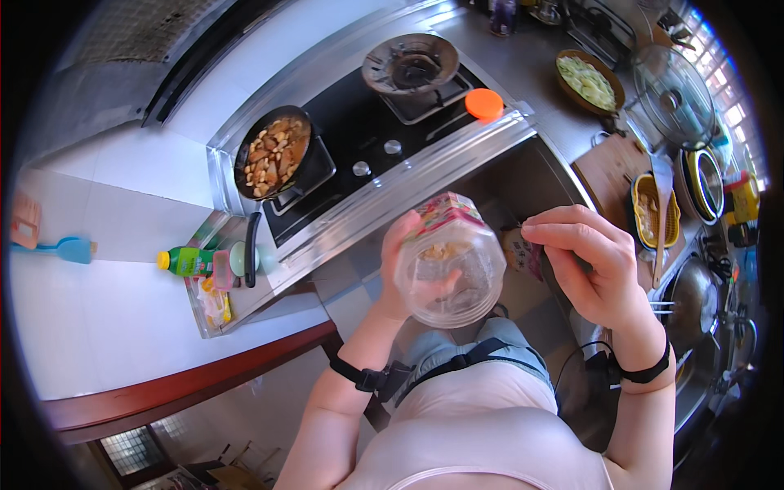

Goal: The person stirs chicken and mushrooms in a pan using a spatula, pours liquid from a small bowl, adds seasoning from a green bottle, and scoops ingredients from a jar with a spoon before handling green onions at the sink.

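Note:
My left hand (401, 260) is closed around a clear plastic jar (456, 294) with a colourful label, held in front of my waist. A little pale, grainy stuff shows inside it. To the right of the jar, my right hand (582, 251) is raised with thumb and fingertips close together; whether a pinch of something is between them cannot be told. An orange lid (484, 104) rests at the hob's front edge. Beyond and to the left, a black frying pan (250, 245) with browned chunks and pale pieces (275, 156) sits on the left burner.
The black gas hob (343, 128) has a bare right burner (410, 64). On the right counter are a bowl of sliced greens (586, 82), a wooden board (612, 177), a yellow basket (655, 211) with a wooden-handled spatula (661, 184), and a glass lid (674, 98). A green bottle (190, 261) lies left.

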`<state>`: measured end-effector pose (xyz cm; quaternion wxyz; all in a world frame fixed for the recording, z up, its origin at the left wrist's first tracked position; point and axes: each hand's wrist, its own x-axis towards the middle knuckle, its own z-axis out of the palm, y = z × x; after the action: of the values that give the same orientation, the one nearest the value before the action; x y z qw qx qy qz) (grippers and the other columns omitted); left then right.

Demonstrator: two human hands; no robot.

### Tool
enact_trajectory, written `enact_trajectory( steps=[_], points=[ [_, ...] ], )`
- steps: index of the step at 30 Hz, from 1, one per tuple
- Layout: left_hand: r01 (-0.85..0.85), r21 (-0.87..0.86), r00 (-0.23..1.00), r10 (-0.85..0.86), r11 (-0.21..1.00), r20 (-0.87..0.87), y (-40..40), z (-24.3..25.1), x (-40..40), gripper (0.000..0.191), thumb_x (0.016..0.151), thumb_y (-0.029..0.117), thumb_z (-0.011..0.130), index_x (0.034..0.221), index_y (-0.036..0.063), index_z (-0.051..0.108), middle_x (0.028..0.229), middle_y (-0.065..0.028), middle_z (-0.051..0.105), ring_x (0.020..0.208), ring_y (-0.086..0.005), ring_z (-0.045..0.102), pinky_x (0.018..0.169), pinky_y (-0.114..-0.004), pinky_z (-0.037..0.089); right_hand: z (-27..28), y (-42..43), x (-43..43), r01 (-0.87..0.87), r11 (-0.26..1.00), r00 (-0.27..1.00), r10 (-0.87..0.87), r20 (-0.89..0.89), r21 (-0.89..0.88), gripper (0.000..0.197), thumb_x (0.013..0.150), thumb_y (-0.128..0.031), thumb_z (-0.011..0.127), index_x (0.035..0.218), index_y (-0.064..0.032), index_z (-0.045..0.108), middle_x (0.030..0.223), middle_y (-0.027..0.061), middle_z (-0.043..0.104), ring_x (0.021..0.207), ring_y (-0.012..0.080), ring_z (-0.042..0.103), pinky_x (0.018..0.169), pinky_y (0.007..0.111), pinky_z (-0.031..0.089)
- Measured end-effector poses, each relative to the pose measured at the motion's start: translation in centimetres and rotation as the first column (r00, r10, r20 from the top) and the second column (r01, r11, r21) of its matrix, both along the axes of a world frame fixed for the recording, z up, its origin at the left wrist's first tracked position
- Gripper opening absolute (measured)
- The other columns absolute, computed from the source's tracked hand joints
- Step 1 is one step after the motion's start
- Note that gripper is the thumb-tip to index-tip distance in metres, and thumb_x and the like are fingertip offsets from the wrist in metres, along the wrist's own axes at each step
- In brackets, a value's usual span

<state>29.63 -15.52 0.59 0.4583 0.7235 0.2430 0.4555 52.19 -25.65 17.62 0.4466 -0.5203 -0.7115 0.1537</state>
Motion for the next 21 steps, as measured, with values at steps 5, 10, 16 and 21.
enact_trajectory(
  steps=[5,10,16,21],
  points=[
    [-0.184,0.134,0.978,0.195,0.974,-0.073,4.7,-0.4,-3.8,0.083,0.060,0.020,0.086,0.129,0.0039,0.043,0.126,-0.0150,0.047,0.118,-0.0302,0.048,0.101,-0.040,0.041,0.8,5.1,-3.8,-0.087,0.996,0.996,0.087,0.008,0.003,0.027,0.076,0.012,0.057,0.099,0.0012,0.065,0.093,0.0135,0.064,0.076,0.0244,0.063,0.066,0.030,0.052],
    [-0.210,0.134,0.971,0.222,0.969,-0.087,7.7,1.7,-8.0,0.084,0.059,0.019,0.086,0.129,0.0033,0.042,0.125,-0.0147,0.047,0.118,-0.0308,0.047,0.102,-0.039,0.039,1.0,9.3,-7.7,-0.166,0.986,0.986,0.166,0.027,-0.008,0.029,0.074,0.011,0.057,0.100,0.0015,0.066,0.092,0.0127,0.064,0.078,0.0250,0.064,0.068,0.030,0.053],
    [-0.338,0.316,0.920,0.382,0.886,-0.088,11.4,3.7,-12.1,0.082,0.059,0.022,0.084,0.128,0.0023,0.044,0.121,-0.0150,0.052,0.114,-0.0324,0.048,0.099,-0.040,0.039,1.9,13.3,-12.5,-0.224,0.975,0.974,0.224,0.025,0.002,0.029,0.074,0.010,0.058,0.100,0.0000,0.066,0.093,0.0128,0.064,0.080,0.0274,0.064,0.070,0.032,0.053],
    [-0.358,0.263,0.918,0.389,0.896,-0.079,13.3,3.0,-15.2,0.083,0.061,0.023,0.084,0.129,0.0021,0.041,0.123,-0.0151,0.052,0.114,-0.0322,0.048,0.100,-0.041,0.038,2.4,16.2,-15.3,-0.273,0.962,0.961,0.273,0.047,-0.005,0.027,0.075,0.009,0.059,0.099,-0.0009,0.066,0.095,0.0130,0.064,0.082,0.0291,0.065,0.071,0.035,0.054]
  ],
)
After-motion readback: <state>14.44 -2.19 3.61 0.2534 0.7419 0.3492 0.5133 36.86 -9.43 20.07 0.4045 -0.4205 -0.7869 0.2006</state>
